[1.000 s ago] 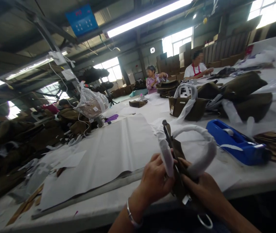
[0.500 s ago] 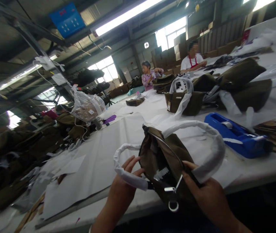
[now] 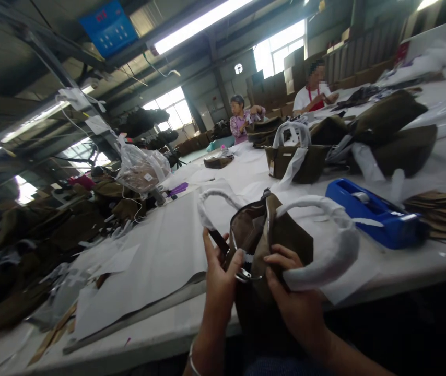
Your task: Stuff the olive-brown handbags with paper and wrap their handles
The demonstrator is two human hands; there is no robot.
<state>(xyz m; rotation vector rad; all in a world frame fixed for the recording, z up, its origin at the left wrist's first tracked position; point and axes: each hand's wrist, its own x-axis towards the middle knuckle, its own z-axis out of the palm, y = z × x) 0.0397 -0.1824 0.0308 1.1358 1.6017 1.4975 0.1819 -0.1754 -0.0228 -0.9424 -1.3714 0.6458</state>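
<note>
An olive-brown bag (image 3: pixel 291 230) with an unzipped top stands tilted at the table's near edge. Its two handles are wrapped in white material; the right handle (image 3: pixel 340 245) arches out to the right, the other one up at the left. My left hand (image 3: pixel 221 266) grips the bag's left rim near the zipper end, thumb on the rim and fingers outside. My right hand (image 3: pixel 295 284) holds the right side of the opening, fingers bent over the fabric. A metal zipper pull (image 3: pixel 243 274) lies beside my left thumb. Some white material shows inside the bag.
A blue tape dispenser (image 3: pixel 375 214) sits to the right, beside stacked brown cardboard pieces (image 3: pixel 442 216). Further back are a handled olive bag (image 3: pixel 297 162) and more bags. White sheets (image 3: pixel 156 250) cover the table at left. Two people (image 3: pixel 241 120) work across the table.
The bag has turned and become more upright, its opening narrower. My left hand has moved right and up onto the rim; my right hand has shifted left over the fabric.
</note>
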